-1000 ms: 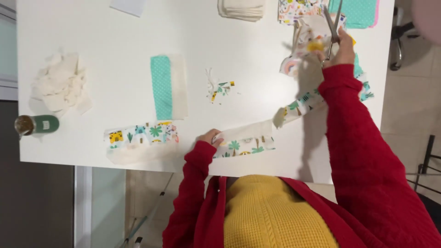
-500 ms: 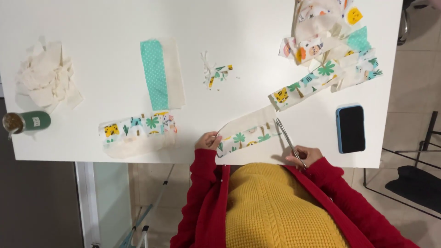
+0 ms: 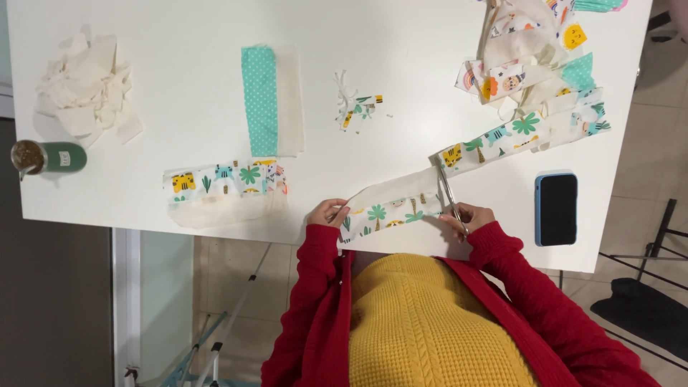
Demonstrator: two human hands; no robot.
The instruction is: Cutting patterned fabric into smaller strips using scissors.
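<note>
My left hand (image 3: 328,213) pinches the fabric strip (image 3: 401,204), which runs toward two o'clock; my right hand (image 3: 469,216) grips scissors (image 3: 448,192) across it.

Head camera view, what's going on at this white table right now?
A person in a red cardigan is cutting a long printed fabric strip at the near edge of the white table. The left hand pinches the strip's end while the right hand works scissors across it. A dark phone lies to the right. More fabric pieces, cream scraps and a small green jar sit farther out.
</note>
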